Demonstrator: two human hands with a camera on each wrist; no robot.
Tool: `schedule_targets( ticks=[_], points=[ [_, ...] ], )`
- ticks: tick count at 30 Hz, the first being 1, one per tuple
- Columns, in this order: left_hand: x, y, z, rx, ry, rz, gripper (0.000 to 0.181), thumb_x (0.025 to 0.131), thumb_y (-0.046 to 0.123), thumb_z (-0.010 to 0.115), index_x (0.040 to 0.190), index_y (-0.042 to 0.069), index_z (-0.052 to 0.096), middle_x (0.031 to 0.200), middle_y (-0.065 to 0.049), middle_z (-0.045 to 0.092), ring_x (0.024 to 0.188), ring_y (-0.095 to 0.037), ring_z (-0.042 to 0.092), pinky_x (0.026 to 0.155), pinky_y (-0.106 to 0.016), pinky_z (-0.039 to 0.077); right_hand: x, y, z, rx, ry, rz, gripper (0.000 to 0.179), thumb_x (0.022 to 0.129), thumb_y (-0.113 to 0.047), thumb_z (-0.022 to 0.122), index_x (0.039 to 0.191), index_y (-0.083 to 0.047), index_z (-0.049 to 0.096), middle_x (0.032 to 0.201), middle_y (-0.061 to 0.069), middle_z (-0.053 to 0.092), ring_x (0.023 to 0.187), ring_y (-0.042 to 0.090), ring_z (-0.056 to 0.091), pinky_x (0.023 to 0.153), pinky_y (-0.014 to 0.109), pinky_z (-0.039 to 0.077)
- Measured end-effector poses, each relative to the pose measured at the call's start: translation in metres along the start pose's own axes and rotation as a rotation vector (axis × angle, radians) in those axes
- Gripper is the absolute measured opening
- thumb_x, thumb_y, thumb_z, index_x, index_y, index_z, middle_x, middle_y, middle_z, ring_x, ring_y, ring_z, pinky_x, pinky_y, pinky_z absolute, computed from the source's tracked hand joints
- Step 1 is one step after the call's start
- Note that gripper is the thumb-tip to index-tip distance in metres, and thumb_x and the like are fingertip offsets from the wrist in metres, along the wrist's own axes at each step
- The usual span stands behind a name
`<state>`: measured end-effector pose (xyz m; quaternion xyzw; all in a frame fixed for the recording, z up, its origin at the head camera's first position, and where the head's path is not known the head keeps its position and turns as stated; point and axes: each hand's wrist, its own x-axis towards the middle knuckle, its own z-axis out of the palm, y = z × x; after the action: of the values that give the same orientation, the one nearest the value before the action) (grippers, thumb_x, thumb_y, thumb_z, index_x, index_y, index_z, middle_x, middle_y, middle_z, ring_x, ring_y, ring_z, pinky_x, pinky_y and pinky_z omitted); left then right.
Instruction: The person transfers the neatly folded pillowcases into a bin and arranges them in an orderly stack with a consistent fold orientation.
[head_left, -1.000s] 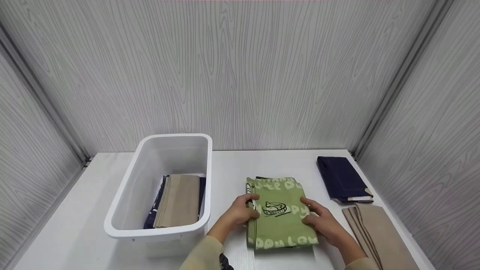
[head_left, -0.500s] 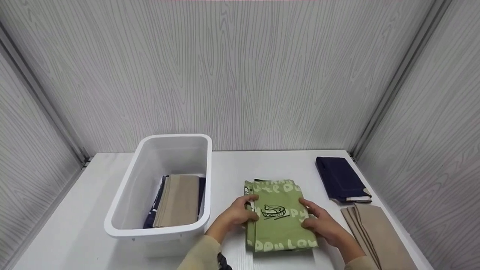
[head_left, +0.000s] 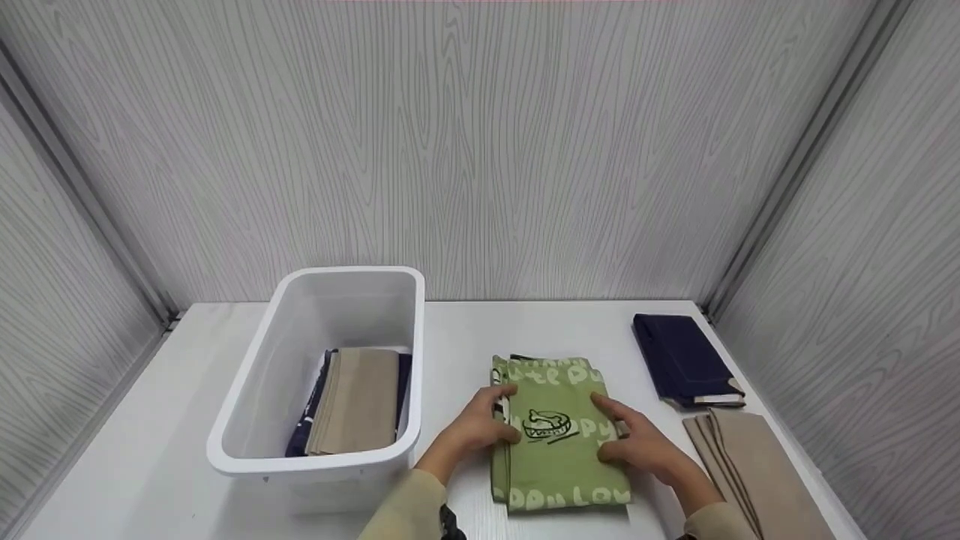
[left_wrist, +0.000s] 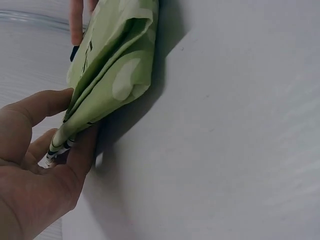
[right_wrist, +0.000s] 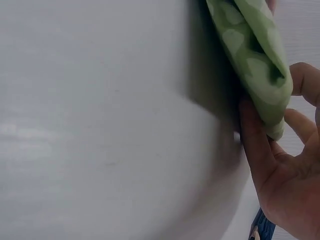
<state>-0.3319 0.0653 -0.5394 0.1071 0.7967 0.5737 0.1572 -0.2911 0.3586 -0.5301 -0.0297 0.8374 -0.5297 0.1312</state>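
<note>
A folded green cloth [head_left: 555, 465] with pale lettering and a black line drawing of a bowl and bone lies flat between both hands in the head view. My left hand [head_left: 478, 427] grips its left edge, thumb and fingers on either side of the layers. From the right, my right hand [head_left: 646, 444] holds the opposite edge the same way. The left wrist view shows the folded layers of the green cloth [left_wrist: 115, 70] bulging at the near end, raised off the surface there. Part of each hand's fingers is hidden under the cloth.
A white plastic tub [head_left: 416, 360] stands to the left, with a folded beige cloth [head_left: 364, 401] on navy cloth [head_left: 405, 379] inside. At the right edge of the white table [head_left: 480, 330] lie a folded navy cloth [head_left: 682, 356] and another beige cloth [head_left: 772, 472].
The right hand has shifted slightly left, its fingertips further over the green cloth. The green cloth's near right corner has moved a little left. The left hand keeps nearly the same place.
</note>
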Motion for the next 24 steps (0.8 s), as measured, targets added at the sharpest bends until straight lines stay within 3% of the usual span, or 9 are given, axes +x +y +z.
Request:
schedule_targets(
  ticks=[4,9,11,17,24],
  points=[
    [0.000,0.002,0.000,0.019,0.013,0.006,0.082,0.067,-0.003,0.079,0.143,0.011,0.051,0.148,-0.019,0.040,0.134,-0.035,0.040,0.115,-0.051,0.032,0.002,0.000,-0.001,0.046,0.024,0.000,0.083,0.079,-0.006,0.070,0.154,-0.014,0.039,0.154,0.026,0.032,0.117,0.030,0.049,0.080,0.032,0.052],
    [0.000,0.008,0.000,0.028,0.020,-0.002,0.082,0.068,-0.003,0.078,0.144,0.013,0.050,0.146,-0.017,0.041,0.126,-0.033,0.045,0.105,-0.049,0.044,0.001,-0.002,-0.002,0.103,0.010,-0.013,0.084,0.077,0.000,0.067,0.154,-0.011,0.037,0.154,0.024,0.029,0.085,0.021,0.065,0.067,0.033,0.057],
    [0.000,0.010,-0.001,0.029,0.027,-0.001,0.083,0.068,-0.003,0.078,0.144,0.013,0.050,0.147,-0.017,0.041,0.125,-0.032,0.045,0.103,-0.048,0.046,0.000,-0.004,-0.003,0.134,-0.006,-0.018,0.084,0.078,0.002,0.066,0.155,-0.011,0.035,0.154,0.022,0.028,0.080,0.021,0.066,0.065,0.035,0.058],
    [0.000,0.018,-0.001,0.043,0.049,0.050,0.084,0.065,-0.005,0.077,0.143,0.011,0.052,0.146,-0.017,0.042,0.130,-0.033,0.043,0.111,-0.049,0.038,-0.003,-0.012,-0.009,0.170,-0.021,-0.022,0.085,0.078,0.004,0.064,0.156,-0.014,0.034,0.152,0.018,0.028,0.080,0.022,0.067,0.062,0.036,0.057],
    [-0.001,0.028,-0.001,0.066,0.048,0.062,0.084,0.064,-0.006,0.077,0.142,0.011,0.052,0.146,-0.017,0.042,0.126,-0.032,0.045,0.109,-0.048,0.040,-0.008,-0.017,-0.015,0.158,-0.028,-0.045,0.086,0.079,0.005,0.064,0.156,-0.014,0.033,0.153,0.017,0.027,0.080,0.022,0.066,0.060,0.032,0.055]
  ],
)
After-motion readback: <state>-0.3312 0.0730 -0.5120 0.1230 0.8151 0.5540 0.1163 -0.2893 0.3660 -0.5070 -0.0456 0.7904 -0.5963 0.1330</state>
